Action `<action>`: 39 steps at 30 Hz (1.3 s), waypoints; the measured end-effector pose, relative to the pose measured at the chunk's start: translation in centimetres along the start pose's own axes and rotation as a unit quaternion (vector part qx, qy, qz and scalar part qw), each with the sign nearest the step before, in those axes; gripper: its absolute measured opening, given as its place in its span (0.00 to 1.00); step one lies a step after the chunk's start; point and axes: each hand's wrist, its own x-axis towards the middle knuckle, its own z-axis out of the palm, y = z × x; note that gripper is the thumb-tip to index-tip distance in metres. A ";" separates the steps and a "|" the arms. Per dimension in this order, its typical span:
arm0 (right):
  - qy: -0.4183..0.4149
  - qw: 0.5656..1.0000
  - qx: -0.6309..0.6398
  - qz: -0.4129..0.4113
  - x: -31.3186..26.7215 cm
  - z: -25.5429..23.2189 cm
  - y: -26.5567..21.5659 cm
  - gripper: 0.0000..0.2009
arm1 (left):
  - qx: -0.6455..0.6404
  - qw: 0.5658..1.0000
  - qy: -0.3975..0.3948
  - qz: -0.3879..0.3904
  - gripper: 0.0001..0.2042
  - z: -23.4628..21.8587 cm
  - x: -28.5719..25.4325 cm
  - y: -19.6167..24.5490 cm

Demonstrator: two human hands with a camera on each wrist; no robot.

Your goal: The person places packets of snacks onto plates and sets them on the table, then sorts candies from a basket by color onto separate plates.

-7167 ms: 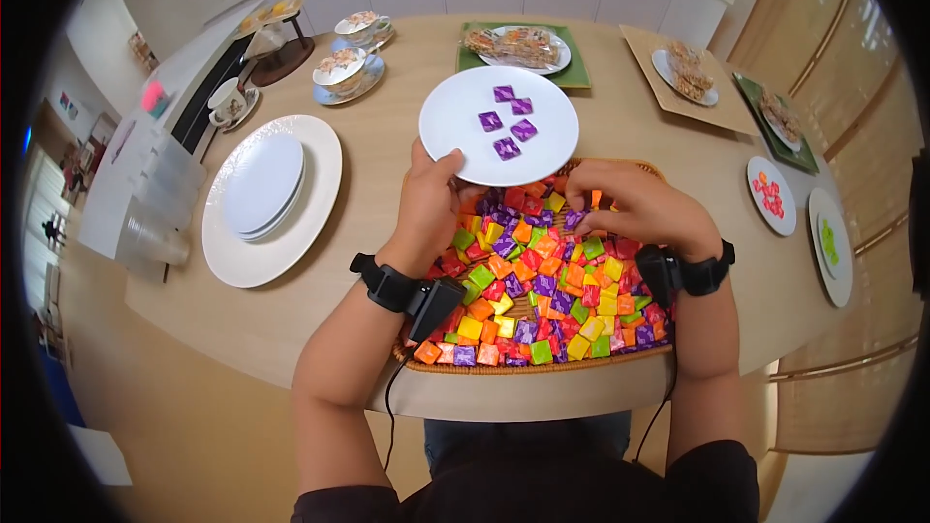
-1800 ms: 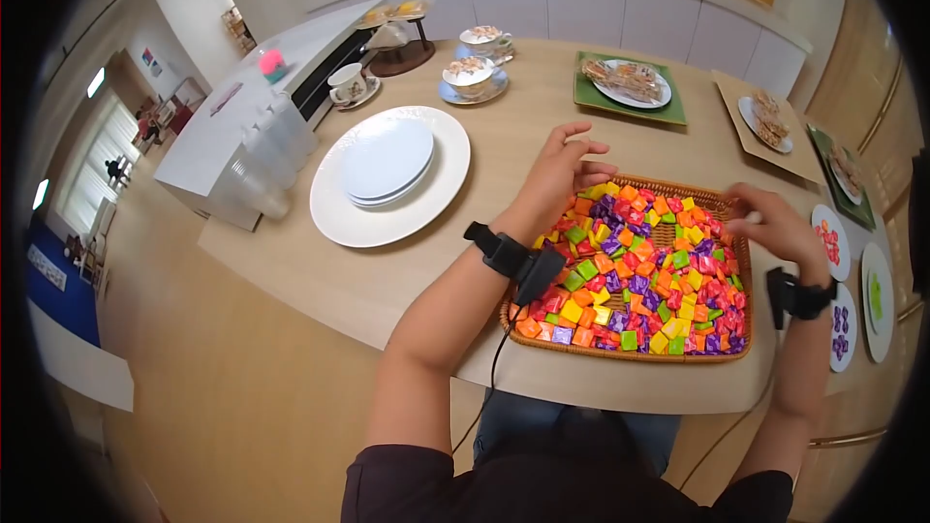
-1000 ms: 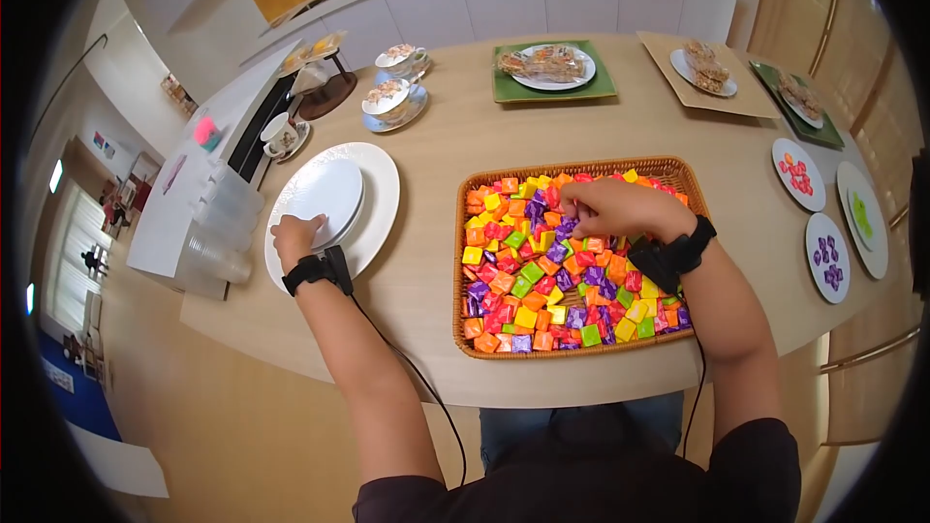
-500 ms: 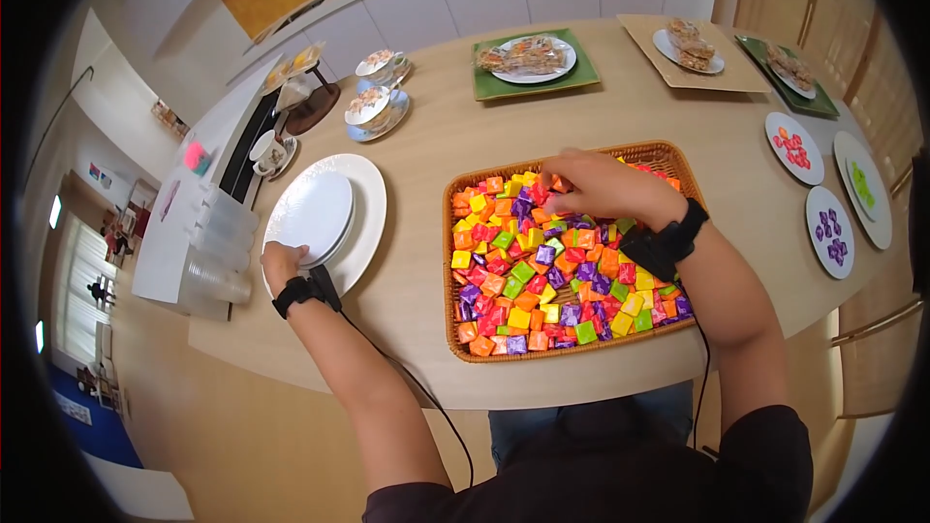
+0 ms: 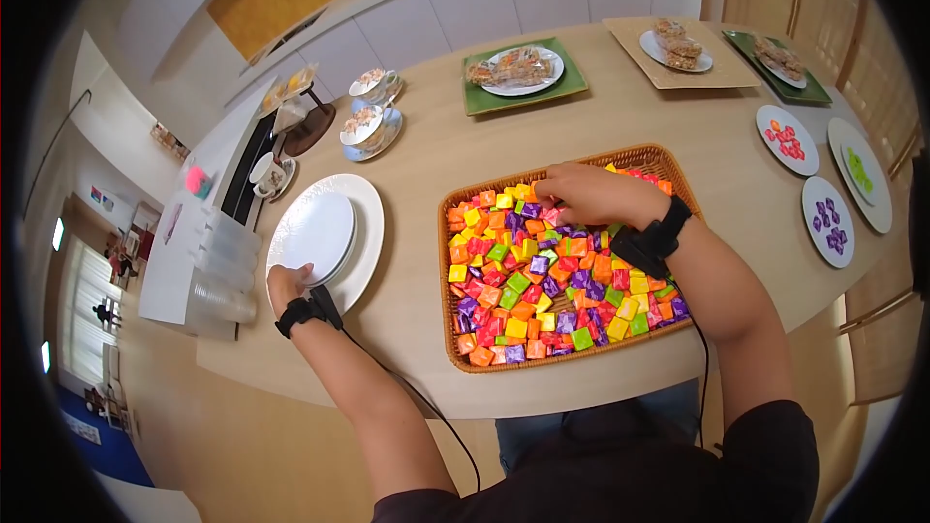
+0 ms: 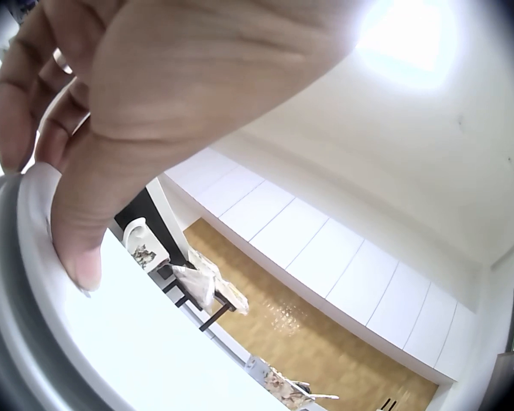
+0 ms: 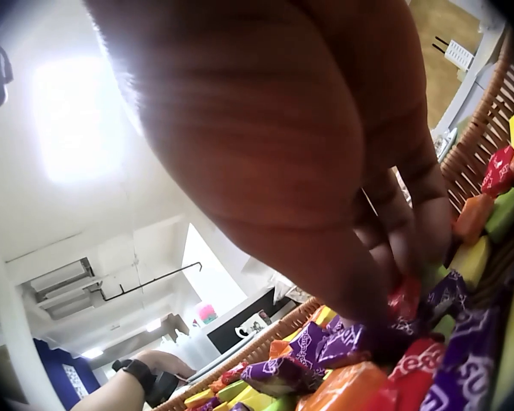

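Observation:
My left hand point(image 5: 288, 283) pinches the rim of the top small white plate point(image 5: 318, 230), in a stack on a large white plate point(image 5: 372, 223). In the left wrist view, the thumb point(image 6: 84, 261) lies on the plate's face and the fingers are at its edge. My right hand point(image 5: 596, 196) reaches down into a wicker basket point(image 5: 448, 310) of wrapped candies point(image 5: 528, 295) in several colours. In the right wrist view, its fingertips are down among the candies, right at a red candy point(image 7: 404, 298) and purple ones; whether they grip one I cannot tell.
At the right stand plates of pink-red candies point(image 5: 788, 142), purple candies point(image 5: 829, 225) and green candies point(image 5: 858, 169). Snack plates on a green tray point(image 5: 572, 77) and a wooden board point(image 5: 727, 77) stand at the back. Cups point(image 5: 362, 128) and clear plastic cups point(image 5: 221, 295) are to the left.
The purple-candy plate went from my left hand to the table's right side. My left hand then moved left to the plate stack; my right hand returned to the basket and shifted slightly among the candies.

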 end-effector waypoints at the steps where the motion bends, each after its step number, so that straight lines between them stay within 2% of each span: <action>1: -0.022 1.000 0.006 0.011 0.0 -0.3 -0.1 0.09 | -0.001 1.000 -0.001 0.002 0.21 0.3 0.4 -0.4; 3: -0.043 0.999 0.012 0.023 0.0 -0.6 -0.1 0.08 | -0.035 0.999 -0.005 0.039 0.22 0.6 1.4 -1.1; 7: -0.063 0.995 0.058 0.050 0.1 -0.4 0.2 0.09 | -0.013 0.999 0.001 0.033 0.24 0.3 2.0 -0.9; 10: -0.068 0.994 0.060 0.057 0.3 -0.6 -0.2 0.08 | -0.070 0.996 0.006 0.051 0.22 0.3 2.7 -1.4; 12: -0.062 0.995 0.060 0.057 0.1 -0.6 -0.3 0.08 | -0.253 0.965 -0.039 0.060 0.18 0.9 4.9 -2.5; 13: -0.044 0.995 0.077 0.043 0.1 -0.3 -0.1 0.08 | -0.267 0.958 -0.071 0.079 0.15 0.1 4.2 -2.0; 14: -0.027 0.995 0.094 0.027 0.1 -0.2 -0.2 0.08 | -0.267 0.957 -0.073 0.083 0.15 -0.3 3.8 -1.6; 16: -0.029 0.995 0.087 0.032 -0.1 -0.3 -0.1 0.09 | -0.356 0.929 -0.060 0.085 0.13 -0.9 2.8 -1.1; 17: -0.035 0.997 0.069 0.028 -0.1 -0.3 -0.1 0.09 | -0.350 0.929 -0.081 0.092 0.11 -1.4 2.3 -0.8; 21: -0.058 0.997 0.047 0.032 -0.6 -0.8 0.5 0.08 | -0.425 0.896 -0.050 0.119 0.14 -1.9 1.7 0.4; 22: -0.059 0.997 0.047 0.027 -0.8 -1.5 0.1 0.08 | -0.463 0.870 -0.073 0.151 0.16 -2.4 0.3 1.6; 24: -0.103 0.986 0.061 0.112 -1.5 -3.3 -1.1 0.07 | -0.521 0.816 -0.133 0.211 0.19 -3.1 -2.3 3.8; 25: -0.052 0.998 0.013 0.046 -1.7 -2.1 1.1 0.07 | -0.541 0.787 -0.172 0.240 0.19 -3.2 -3.2 5.0; 26: -0.055 0.998 0.011 0.040 -1.7 -2.6 0.9 0.07 | -0.548 0.779 -0.194 0.235 0.20 -3.2 -3.9 6.0; 27: -0.087 0.992 0.026 0.093 -1.8 -3.2 0.5 0.07 | -0.558 0.751 -0.243 0.256 0.21 -3.3 -5.7 7.4; 28: -0.119 0.981 0.041 0.146 -1.9 -3.7 0.2 0.07 | -0.559 0.748 -0.254 0.253 0.22 -2.9 -6.3 8.2; 29: -0.115 0.981 0.037 0.151 -1.9 -3.6 0.4 0.07 | -0.571 0.729 -0.271 0.264 0.22 -2.7 -7.8 9.3; 30: -0.118 0.981 0.034 0.148 -1.9 -3.4 0.8 0.07 | -0.573 0.700 -0.322 0.281 0.23 -2.7 -9.1 10.2; 32: -0.097 0.986 0.022 0.131 -1.9 -3.1 1.5 0.08 | -0.594 0.667 -0.369 0.257 0.22 -1.9 -11.3 11.7; 34: -0.112 0.986 0.032 0.123 -2.1 -3.2 1.9 0.09 | -0.608 0.599 -0.461 0.243 0.21 -1.0 -12.9 12.6; 35: -0.122 0.985 0.045 0.117 -2.1 -3.3 1.9 0.10 | -0.623 0.607 -0.448 0.207 0.20 -0.8 -14.8 13.2; 36: -0.128 0.984 0.041 0.113 -2.0 -3.4 1.7 0.10 | -0.630 0.581 -0.477 0.193 0.20 -0.2 -15.6 13.5; 39: -0.134 0.979 0.088 0.128 -1.7 -3.2 1.0 0.12 | -0.628 0.565 -0.499 0.192 0.19 0.7 -18.7 14.3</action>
